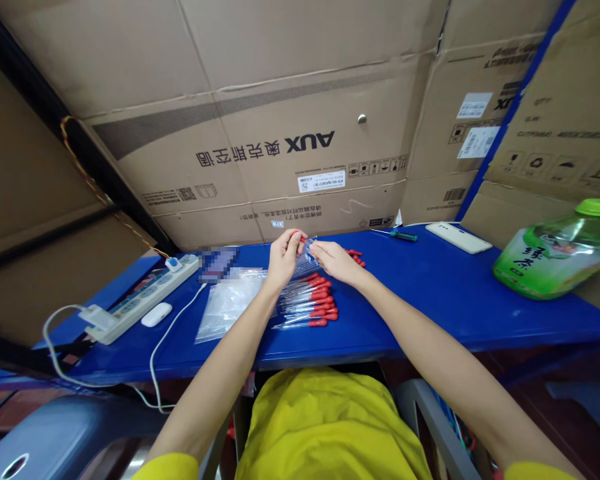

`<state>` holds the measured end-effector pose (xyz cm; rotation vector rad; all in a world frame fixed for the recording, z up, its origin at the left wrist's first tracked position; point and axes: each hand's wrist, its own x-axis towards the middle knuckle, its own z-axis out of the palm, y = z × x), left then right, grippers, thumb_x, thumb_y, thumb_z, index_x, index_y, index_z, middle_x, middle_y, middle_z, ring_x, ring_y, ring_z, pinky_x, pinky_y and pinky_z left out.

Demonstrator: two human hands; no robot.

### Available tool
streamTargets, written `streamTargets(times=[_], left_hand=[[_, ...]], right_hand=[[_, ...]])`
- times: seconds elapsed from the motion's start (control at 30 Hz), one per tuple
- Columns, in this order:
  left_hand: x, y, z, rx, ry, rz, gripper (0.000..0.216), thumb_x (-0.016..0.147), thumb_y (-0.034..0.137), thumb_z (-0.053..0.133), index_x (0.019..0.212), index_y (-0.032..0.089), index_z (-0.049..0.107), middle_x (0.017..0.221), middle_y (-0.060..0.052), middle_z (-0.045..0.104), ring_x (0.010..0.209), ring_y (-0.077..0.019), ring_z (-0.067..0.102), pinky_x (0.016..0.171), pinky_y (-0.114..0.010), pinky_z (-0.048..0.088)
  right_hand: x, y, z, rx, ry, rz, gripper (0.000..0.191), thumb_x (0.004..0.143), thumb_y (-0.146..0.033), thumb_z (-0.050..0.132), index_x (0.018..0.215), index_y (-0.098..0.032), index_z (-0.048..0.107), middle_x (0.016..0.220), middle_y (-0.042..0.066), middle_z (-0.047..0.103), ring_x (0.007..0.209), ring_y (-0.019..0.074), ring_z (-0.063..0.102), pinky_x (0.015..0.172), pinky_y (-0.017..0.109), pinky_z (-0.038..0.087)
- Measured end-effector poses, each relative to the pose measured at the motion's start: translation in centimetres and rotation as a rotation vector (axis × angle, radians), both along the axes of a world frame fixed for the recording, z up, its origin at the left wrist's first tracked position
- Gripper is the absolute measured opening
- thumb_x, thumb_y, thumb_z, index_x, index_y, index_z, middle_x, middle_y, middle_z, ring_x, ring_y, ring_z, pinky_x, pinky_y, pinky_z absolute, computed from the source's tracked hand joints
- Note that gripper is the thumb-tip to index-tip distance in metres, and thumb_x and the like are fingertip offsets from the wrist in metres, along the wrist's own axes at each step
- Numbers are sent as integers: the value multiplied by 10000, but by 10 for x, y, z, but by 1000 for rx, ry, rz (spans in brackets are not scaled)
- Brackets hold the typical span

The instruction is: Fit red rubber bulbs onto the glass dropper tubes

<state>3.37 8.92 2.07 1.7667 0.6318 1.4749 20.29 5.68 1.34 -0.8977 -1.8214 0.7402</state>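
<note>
My left hand and my right hand meet above the blue table, both pinching a small clear plastic bag between them. Whether something is inside the bag I cannot tell. Just below my hands lies a row of several bagged droppers with red bulbs. A couple of loose red-bulbed droppers lie right of my right hand. A stack of empty clear bags lies left of the droppers.
A white power strip with cables and a small white device sit at the left. A green-handled screwdriver, a white flat device and a tilted green bottle stand at the right. Cardboard boxes wall the back.
</note>
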Motion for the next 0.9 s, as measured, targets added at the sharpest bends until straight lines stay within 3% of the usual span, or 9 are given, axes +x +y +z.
streamTargets(times=[0.17, 0.33, 0.53, 0.67, 0.77, 0.83, 0.9], left_hand=[[3, -3, -2, -51, -23, -33, 435, 992, 605, 643, 943, 175, 685, 613, 42, 466, 566, -103, 398, 564, -244, 335], [5, -2, -1, -164, -99, -52, 479, 950, 653, 674, 925, 175, 675, 624, 41, 473, 563, -100, 416, 559, -239, 354], [4, 4, -4, -316, -201, -28, 449, 938, 627, 697, 1053, 193, 687, 683, 31, 541, 582, -104, 479, 574, -231, 401], [1, 8, -2, -313, -246, 73, 388, 929, 573, 731, 1023, 197, 718, 889, -30, 663, 800, -131, 613, 719, -228, 492], [-2, 8, 7, -385, -407, -55, 428, 993, 627, 601, 978, 209, 693, 1002, -74, 689, 957, -172, 661, 853, -292, 547], [-6, 6, 15, -418, -521, -163, 450, 1036, 619, 520, 896, 210, 643, 852, -48, 629, 829, -152, 630, 836, -312, 557], [-10, 3, 21, -403, -579, -202, 480, 1062, 586, 493, 769, 210, 547, 666, 16, 454, 608, -116, 465, 696, -271, 516]], right_hand=[[1, 2, -1, 72, -73, -42, 415, 1072, -510, 396, 798, -222, 517, 741, 8, 573, 699, 171, 510, 683, 294, 375], [6, 2, -1, 210, -290, -225, 362, 1093, -398, 399, 905, -208, 642, 834, 52, 702, 730, 191, 596, 708, 298, 343], [13, -1, 0, 217, -479, -381, 323, 1105, -415, 440, 1038, -249, 709, 847, 55, 769, 745, 232, 680, 671, 303, 300], [13, -2, 0, 205, -527, -412, 318, 1109, -442, 452, 1090, -276, 723, 868, 49, 788, 774, 242, 704, 661, 295, 298], [7, -5, -1, 212, -553, -423, 312, 1114, -437, 455, 1092, -272, 719, 855, 58, 787, 761, 249, 699, 652, 301, 290], [0, -8, -2, 214, -575, -407, 297, 1114, -422, 464, 1082, -263, 713, 847, 67, 785, 750, 253, 695, 647, 307, 283], [-7, -11, -3, 208, -571, -365, 294, 1118, -419, 463, 1078, -255, 704, 826, 67, 777, 742, 253, 694, 648, 309, 288]])
